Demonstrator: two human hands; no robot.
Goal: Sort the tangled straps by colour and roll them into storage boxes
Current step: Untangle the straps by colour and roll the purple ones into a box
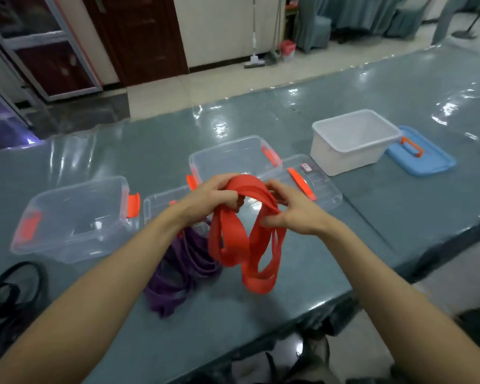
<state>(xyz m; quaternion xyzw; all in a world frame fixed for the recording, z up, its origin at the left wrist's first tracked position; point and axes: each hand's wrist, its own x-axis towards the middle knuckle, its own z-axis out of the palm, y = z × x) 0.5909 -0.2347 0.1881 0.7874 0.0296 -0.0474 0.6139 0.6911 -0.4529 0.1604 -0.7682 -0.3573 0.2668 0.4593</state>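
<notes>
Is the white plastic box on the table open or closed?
Open. The white plastic box has no lid on; a blue lid with an orange handle lies beside it.

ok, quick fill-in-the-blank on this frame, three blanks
1. The strap gripped by the left hand and right hand is ___.
2. The strap pile lying on the table is ___.
3. The lid beside the white box is ___.
Missing words: red; purple; blue.
</notes>
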